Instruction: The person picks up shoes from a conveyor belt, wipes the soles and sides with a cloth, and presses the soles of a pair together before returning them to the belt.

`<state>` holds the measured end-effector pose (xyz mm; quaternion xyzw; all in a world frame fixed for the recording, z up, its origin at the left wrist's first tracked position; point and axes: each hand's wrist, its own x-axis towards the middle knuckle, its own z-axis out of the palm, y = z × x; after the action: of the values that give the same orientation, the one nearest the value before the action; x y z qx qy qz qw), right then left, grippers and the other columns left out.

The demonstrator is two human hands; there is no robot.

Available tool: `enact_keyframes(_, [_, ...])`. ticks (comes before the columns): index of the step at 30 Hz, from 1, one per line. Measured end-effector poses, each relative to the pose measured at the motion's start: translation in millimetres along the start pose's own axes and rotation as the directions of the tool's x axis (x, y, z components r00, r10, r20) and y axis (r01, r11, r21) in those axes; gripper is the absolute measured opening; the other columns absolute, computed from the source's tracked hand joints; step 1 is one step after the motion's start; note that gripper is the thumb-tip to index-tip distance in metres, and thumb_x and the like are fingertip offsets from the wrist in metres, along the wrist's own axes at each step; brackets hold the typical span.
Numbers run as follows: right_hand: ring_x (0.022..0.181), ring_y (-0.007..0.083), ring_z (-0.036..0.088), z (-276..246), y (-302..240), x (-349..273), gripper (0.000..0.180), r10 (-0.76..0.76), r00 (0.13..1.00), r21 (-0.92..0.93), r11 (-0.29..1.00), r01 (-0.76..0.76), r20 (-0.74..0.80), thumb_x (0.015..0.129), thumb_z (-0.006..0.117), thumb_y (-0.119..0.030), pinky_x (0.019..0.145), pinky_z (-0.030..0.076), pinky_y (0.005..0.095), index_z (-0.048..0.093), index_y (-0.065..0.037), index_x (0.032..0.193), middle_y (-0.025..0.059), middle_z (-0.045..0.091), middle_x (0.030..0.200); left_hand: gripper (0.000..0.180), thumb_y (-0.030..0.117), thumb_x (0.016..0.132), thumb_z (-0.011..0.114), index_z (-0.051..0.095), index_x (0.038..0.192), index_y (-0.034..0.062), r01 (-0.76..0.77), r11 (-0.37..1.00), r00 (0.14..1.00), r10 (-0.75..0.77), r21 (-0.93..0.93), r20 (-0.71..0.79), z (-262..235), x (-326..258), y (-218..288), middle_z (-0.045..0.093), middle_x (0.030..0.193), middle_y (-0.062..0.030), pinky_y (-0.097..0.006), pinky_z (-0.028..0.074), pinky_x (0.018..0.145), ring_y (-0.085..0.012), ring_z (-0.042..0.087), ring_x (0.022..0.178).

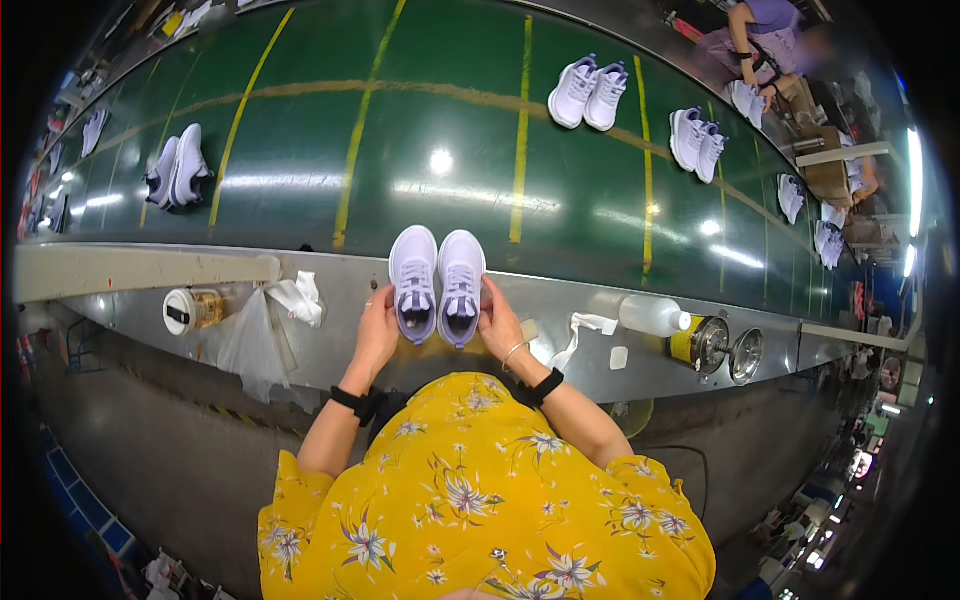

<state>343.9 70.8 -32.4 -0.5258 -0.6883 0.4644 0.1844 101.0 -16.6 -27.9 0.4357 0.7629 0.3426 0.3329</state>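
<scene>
Yellow floral cloth, our shirt (490, 490), fills the near middle, below a metal ledge (350, 283) that runs along a green conveyor belt (300, 150) with yellow cross-lines. At the left of the ledge we have a white-lidded jar (190, 311), a clear plastic bag (253, 345) draping over the near edge, and a white cloth (300, 297); farther off on the belt stands a pale pair of shoes (180, 168).

In the middle, our left hand (374, 332), partly closed, holds the outer heel side of the left lavender shoe (413, 280). Our right hand (500, 325), curved likewise, holds the right lavender shoe (461, 280). Both shoes sit side by side, toes far and heels near, overlapping the ledge and the belt's near edge (we cannot tell whether their soles touch down).

To the right we see a white strap (575, 340), a translucent bottle (652, 315) lying on its side, a yellow can (697, 343) and a round metal piece (746, 356). Beyond, more pairs stand on the belt, and at far right a co-worker (765, 45) handles a pale shoe (747, 102).
</scene>
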Motion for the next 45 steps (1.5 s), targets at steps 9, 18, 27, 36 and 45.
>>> enact_keyframes(9, [0.081,0.0245,0.067,-8.8,0.7,-4.6,0.064,0.113,0.993,0.083,0.99,-0.115,0.022,0.092,0.057,0.001,0.078,0.054,0.0367,0.041,-0.015,0.152,0.0132,0.067,0.097,0.043,0.008,0.087,0.072,0.065,0.13,0.0125,-0.402,0.91,0.883,0.356,0.103,0.305,-39.8,-35.5,99.8,0.066,0.105,-0.0156,-0.043,0.053,0.088,-0.0355,0.062,0.101])
enact_keyframes(18, [0.077,0.0284,0.066,-8.9,4.5,0.0,0.059,0.136,0.99,0.096,0.986,-0.133,-0.027,0.092,0.056,0.0,0.076,0.054,0.0403,0.045,-0.017,0.147,0.012,0.065,0.088,0.041,0.034,0.076,0.085,0.073,0.111,0.0163,-0.491,0.792,0.85,0.344,0.362,0.4,14.6,-11.1,86.7,0.063,0.105,-0.0186,-0.047,0.048,0.09,-0.0381,0.059,0.103])
enact_keyframes(27, [0.075,0.0141,0.065,-9.8,35.2,9.1,0.032,0.183,0.983,0.119,0.976,-0.183,0.009,0.098,0.059,-0.011,0.071,0.054,0.03,0.064,-0.005,0.129,0.005,0.069,0.089,0.043,0.032,0.078,0.087,0.072,0.107,0.0044,-0.415,0.91,0.899,0.406,0.023,0.161,-31.4,87.1,124.4,0.066,0.093,-0.0117,-0.041,0.048,0.08,-0.0325,0.059,0.089])
enact_keyframes(36, [0.081,0.0159,0.069,-34.9,12.6,66.9,0.023,0.222,0.962,0.403,0.875,-0.268,0.157,0.101,0.057,-0.013,0.076,0.056,0.0312,0.07,-0.006,0.118,0.0081,0.076,0.094,0.039,0.034,0.075,0.086,0.072,0.104,0.0116,-0.486,0.727,0.838,0.545,0.484,0.023,-1.0,201.5,109.5,0.062,0.097,-0.0146,-0.047,0.045,0.089,-0.0374,0.056,0.097])
enact_keyframes(45, [0.127,0.0411,0.048,-152.2,23.2,267.3,0.066,-0.226,0.923,-0.388,0.917,0.094,-0.311,0.083,0.076,-0.019,0.106,0.042,0.0479,0.05,-0.012,0.143,0.0222,0.053,0.133,0.042,0.036,0.072,0.088,0.07,0.1,0.0111,-0.385,0.763,0.908,0.415,0.519,0.064,17.7,231.8,85.5,0.061,0.102,-0.0143,-0.049,0.041,0.095,-0.0374,0.054,0.102])
